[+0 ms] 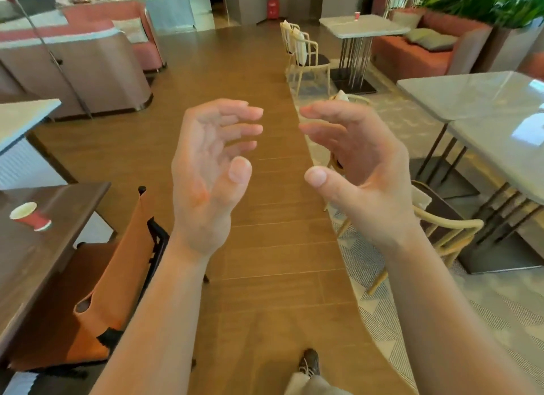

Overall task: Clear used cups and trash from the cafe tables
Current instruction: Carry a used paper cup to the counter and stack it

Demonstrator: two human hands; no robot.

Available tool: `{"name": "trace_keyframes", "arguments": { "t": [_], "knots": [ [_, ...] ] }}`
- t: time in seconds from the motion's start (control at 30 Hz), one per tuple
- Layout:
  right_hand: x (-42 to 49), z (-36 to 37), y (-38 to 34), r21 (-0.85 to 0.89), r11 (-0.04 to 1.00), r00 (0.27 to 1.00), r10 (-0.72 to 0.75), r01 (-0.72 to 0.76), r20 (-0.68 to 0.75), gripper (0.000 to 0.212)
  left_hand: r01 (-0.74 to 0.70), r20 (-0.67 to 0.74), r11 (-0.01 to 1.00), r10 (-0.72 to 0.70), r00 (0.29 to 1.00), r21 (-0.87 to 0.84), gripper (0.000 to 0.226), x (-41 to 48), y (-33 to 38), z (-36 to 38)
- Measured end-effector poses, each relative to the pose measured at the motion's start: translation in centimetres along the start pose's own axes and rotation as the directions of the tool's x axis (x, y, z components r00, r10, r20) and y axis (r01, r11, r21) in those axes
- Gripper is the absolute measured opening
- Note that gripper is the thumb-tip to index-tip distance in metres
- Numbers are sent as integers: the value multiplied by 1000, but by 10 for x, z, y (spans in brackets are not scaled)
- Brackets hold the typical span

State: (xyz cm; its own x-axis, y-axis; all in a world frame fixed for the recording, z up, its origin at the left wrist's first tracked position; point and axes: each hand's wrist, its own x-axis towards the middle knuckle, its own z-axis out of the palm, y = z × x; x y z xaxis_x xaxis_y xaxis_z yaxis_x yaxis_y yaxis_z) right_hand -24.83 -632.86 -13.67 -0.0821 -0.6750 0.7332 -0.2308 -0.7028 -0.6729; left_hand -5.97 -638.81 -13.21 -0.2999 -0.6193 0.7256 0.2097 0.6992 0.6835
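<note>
Two red paper cups are in sight: one cup (29,216) sits on the dark wooden table (59,206) at the left edge of the view, and a second cup (357,15) stands far off on a pale stone-topped table (365,26) beside a red sofa (412,53). Two more pale tables (471,94) stand pushed together at the right, which makes three of that kind and four tables in all. One orange chair (117,265) is pulled up to the dark table, and two cream chairs can be made out plainly, one (303,50) by the far table and one (441,224) by the near right tables. Both hands are raised over the wooden floor (265,247), palms turned toward each other with a gap between them. The left hand (212,171) has its fingers loosely curved and its thumb held away from them, and it holds nothing. The right hand (362,165) mirrors it, with fingers gently bent, thumb apart, nothing in it and touching nothing. Neither hand is near a cup; the closer cup lies well to the left of the left forearm.
</note>
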Motion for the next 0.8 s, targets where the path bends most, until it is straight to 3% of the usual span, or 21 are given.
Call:
{"name": "trace_keyframes", "arguments": {
  "t": [0.17, 0.4, 0.63, 0.8],
  "knots": [
    [107, -39, 82, 9, 1000, 1000, -19, 19, -22, 69, -41, -5, 999, 41, 999, 23, 76, 112, -79, 16],
    [198, -69, 194, 26, 999, 999, 44, -43, -29, 68, 21, -33, 1000, -22, 999, -13, 74, 210, -190, 27],
    [297, -79, 337, -27, 996, 997, 81, -81, -10, 72, 14, -60, 997, -19, 998, -76, 73, 305, -348, 14],
    [413, -76, 433, -92, 994, 998, 67, -66, 7, 68, -22, -72, 995, 16, 997, -93, 78, 421, -452, -9]
  ]
}}
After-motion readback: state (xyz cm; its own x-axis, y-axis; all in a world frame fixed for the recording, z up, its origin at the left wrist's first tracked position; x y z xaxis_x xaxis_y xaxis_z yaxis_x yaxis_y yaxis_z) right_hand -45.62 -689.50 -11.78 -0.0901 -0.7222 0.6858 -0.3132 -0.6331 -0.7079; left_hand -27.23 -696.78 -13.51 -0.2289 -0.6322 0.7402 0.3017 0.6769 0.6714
